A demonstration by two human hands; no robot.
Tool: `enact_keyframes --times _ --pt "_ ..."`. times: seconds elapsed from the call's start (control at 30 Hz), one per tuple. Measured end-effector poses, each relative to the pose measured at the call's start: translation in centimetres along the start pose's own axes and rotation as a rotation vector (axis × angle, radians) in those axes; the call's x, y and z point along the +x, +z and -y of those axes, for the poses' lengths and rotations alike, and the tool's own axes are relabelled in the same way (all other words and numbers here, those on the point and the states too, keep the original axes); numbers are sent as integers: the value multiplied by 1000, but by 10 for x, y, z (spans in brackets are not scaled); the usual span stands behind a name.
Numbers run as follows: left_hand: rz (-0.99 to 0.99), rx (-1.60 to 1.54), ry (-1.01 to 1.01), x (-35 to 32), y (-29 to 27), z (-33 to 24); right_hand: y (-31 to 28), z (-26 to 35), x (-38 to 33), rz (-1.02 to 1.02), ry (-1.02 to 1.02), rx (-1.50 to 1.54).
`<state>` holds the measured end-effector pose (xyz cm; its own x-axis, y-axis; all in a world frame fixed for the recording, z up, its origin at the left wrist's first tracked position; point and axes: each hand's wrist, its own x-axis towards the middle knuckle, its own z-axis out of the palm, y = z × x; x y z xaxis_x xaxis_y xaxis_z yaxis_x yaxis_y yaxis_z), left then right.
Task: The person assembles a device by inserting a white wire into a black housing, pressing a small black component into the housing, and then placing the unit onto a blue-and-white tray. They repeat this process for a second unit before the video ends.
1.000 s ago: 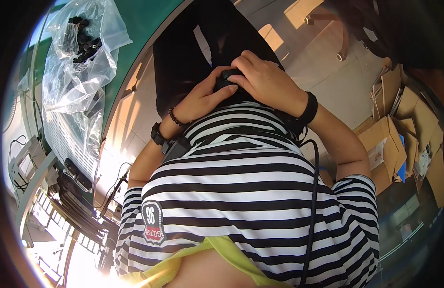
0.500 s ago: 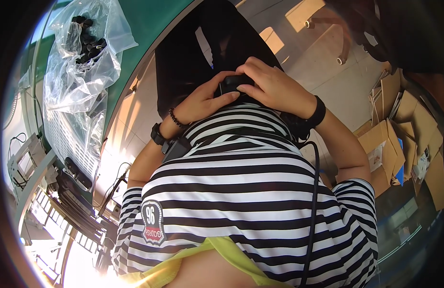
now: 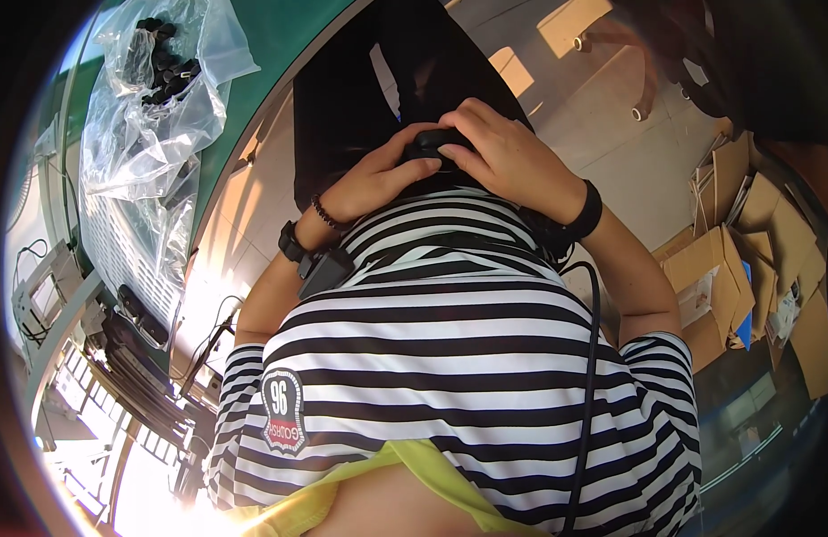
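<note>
1. Two hands meet over the lap, gripping one rounded black piece [image 3: 429, 143] between them. It sits just beyond the striped shirt [image 3: 432, 336], above the black trousers [image 3: 338, 121]. Its exact kind cannot be told, as fingers cover much of it.

2. Left hand [image 3: 381, 179]: it cups the piece's left end, thumb lying along the near side. Its other fingers are mostly hidden, so how firmly they close cannot be told. This hand looks best suited to steadying.

3. Right hand [image 3: 510, 159]: its thumb presses against the near right of the piece, with the fingers bent over the far side. Finer pressure should probably come from this thumb and the index finger, while the left hand resists.

4. Support: forearms held close to the body should help keep small movements controlled. Dark trousers make a dark piece hard to see, so tilting it toward the light would likely show its edges better.

5. Clearance: the black cable [image 3: 590, 376] runs down the shirt near the right arm; wide elbow swings could snag it. The black wristband [image 3: 589, 209] and beaded bracelet [image 3: 324, 215] should likewise stay off the piece.
</note>
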<state>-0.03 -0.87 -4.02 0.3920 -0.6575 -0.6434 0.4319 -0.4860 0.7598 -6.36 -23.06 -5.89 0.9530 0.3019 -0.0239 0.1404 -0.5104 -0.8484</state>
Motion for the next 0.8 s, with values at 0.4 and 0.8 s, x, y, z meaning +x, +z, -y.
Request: enact_keyframes --times 0.4,0.8 --pt "64 -298 -27 3 -2 6 -11 11 1 63 21 76" --pt "37 -328 -40 7 -2 7 -6 0 2 -16 -76 37"
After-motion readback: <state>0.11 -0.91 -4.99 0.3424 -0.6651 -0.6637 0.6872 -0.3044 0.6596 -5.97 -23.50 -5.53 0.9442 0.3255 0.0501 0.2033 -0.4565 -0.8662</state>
